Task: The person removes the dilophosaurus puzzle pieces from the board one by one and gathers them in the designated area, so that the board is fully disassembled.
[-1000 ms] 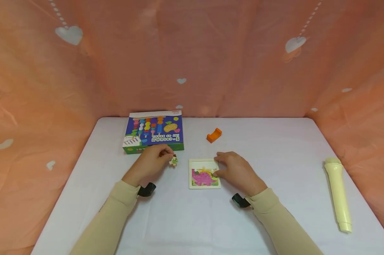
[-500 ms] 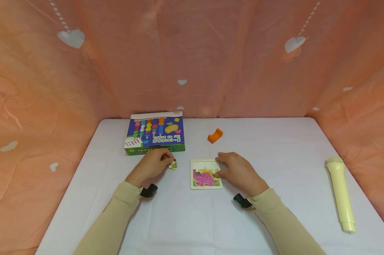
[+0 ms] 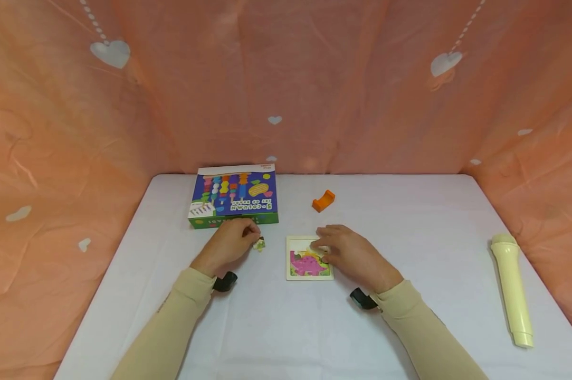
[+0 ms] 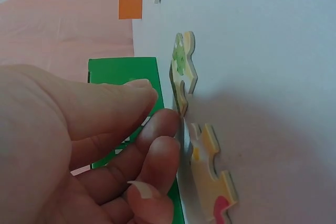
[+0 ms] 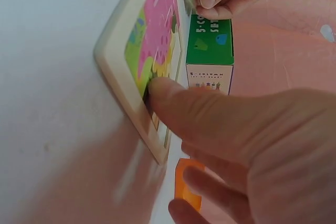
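Note:
In the head view my left hand (image 3: 231, 240) reaches in front of the box, fingers loosely bent. A small green-and-cream puzzle piece (image 4: 181, 72) lies at its fingertips; the index finger is at or very near its edge, the thumb apart from it. Another puzzle piece (image 4: 212, 182), cream with a pink patch, lies beside the fingers in the left wrist view. My right hand (image 3: 354, 256) is at the right side of a square puzzle frame (image 3: 310, 279). Its thumb touches the pink dinosaur picture (image 5: 157, 35), while its other fingers extend over the frame's pale upper part.
A blue-and-green bead-set box (image 3: 234, 195) stands at the back left. An orange curved block (image 3: 323, 201) sits behind the frame. Far right lies a pale yellow microphone-shaped stick (image 3: 511, 290). Orange cloth (image 3: 305, 79) hangs around the white table.
The right hand's fingers have shifted left from the frame's right edge to over its upper part. The green-and-cream piece, earlier at the left fingertips, sits slightly nearer the front.

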### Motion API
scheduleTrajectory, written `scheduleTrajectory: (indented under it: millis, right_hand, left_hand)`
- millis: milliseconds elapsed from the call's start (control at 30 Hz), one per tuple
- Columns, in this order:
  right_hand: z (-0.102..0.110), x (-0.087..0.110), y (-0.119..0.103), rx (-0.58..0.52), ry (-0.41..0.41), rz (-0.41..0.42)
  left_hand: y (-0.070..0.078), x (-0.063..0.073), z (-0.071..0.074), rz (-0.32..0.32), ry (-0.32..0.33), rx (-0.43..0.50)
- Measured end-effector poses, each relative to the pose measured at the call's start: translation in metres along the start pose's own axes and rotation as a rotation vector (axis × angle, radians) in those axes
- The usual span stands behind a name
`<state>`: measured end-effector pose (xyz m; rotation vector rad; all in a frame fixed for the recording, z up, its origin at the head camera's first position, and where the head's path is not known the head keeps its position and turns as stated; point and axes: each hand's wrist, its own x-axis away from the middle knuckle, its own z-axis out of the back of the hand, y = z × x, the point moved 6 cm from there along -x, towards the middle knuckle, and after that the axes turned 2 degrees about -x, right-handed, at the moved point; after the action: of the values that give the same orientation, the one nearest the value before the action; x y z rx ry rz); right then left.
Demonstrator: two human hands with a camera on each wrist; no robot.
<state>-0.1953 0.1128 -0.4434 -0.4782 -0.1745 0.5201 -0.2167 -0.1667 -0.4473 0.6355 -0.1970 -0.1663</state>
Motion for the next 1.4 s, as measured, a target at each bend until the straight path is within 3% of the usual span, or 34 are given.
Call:
scheduleTrajectory:
  millis: [200, 333, 433, 600, 767, 1400]
  right_hand:
    - [-0.001, 0.002, -0.001, 0.021, -0.015, 0.061]
    - [-0.001, 0.001, -0.004, 0.023, -0.026, 0.091]
    - [-0.001, 0.0, -0.006, 0.022, -0.033, 0.109]
    - [-0.001, 0.001, -0.005, 0.029, -0.035, 0.124]
    - [-0.001, 0.001, -0.006, 0.018, -0.029, 0.142]
    - [-0.001, 0.002, -0.006, 0.002, -0.024, 0.149]
  left_hand:
    - [0.008, 0.0, 0.002, -0.022, 0.021, -0.04]
    - [0.022, 0.005, 0.001, -0.047, 0.023, -0.034]
    - [0.037, 0.007, -0.008, -0.092, -0.009, -0.044]
    - [0.056, 0.003, -0.031, -0.113, -0.095, -0.029]
    - [0.069, -0.002, -0.044, -0.153, -0.117, -0.087]
    - [0.071, 0.0, -0.054, -0.139, -0.132, -0.154]
